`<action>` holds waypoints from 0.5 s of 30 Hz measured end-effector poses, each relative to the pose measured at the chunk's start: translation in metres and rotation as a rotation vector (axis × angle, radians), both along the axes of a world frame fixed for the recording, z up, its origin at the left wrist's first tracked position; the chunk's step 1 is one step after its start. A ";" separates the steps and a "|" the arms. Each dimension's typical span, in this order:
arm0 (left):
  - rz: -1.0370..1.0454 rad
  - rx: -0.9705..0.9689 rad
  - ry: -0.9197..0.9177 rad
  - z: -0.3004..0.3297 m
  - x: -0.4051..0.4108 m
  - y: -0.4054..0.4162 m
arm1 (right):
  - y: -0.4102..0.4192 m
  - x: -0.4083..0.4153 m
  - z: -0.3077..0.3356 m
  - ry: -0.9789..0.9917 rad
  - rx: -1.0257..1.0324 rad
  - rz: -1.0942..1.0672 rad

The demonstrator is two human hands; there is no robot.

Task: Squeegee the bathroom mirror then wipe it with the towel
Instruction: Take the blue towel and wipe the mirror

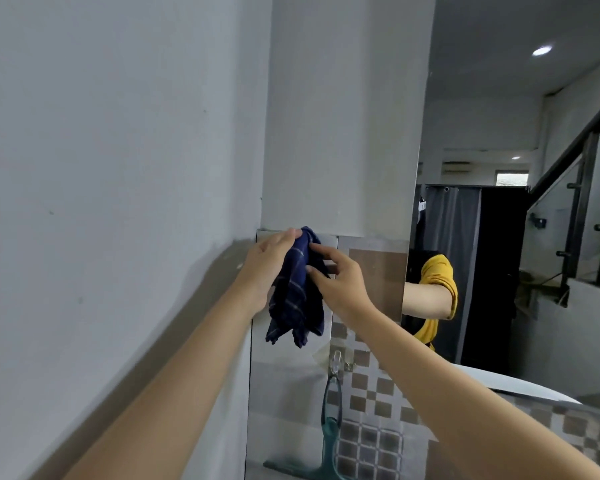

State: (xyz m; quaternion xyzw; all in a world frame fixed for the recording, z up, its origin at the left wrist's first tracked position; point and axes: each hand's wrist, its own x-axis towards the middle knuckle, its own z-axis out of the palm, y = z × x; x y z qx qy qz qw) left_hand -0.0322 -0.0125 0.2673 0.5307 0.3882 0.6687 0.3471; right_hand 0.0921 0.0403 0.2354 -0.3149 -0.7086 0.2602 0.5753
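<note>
A dark blue checked towel (297,289) hangs bunched in front of the wall corner, its ends dangling down. My left hand (269,268) grips its top from the left. My right hand (342,280) pinches the cloth from the right with fingertips and thumb. The bathroom mirror (499,237) fills the right side and reflects a yellow sleeve and an arm, a dark curtain and a staircase. It lies to the right of both hands, and the towel is apart from it. A green squeegee (328,441) hangs from a clear wall hook (336,362) below my hands.
A plain white wall (118,168) runs along the left, with a grey ledge sloping down it. Brown and white checkered tiles (371,403) cover the wall under my right forearm. A white curved rim (520,384) shows low on the right.
</note>
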 end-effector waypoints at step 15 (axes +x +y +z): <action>-0.161 0.283 0.088 0.034 -0.011 -0.073 | -0.088 0.041 0.050 -0.191 0.462 0.006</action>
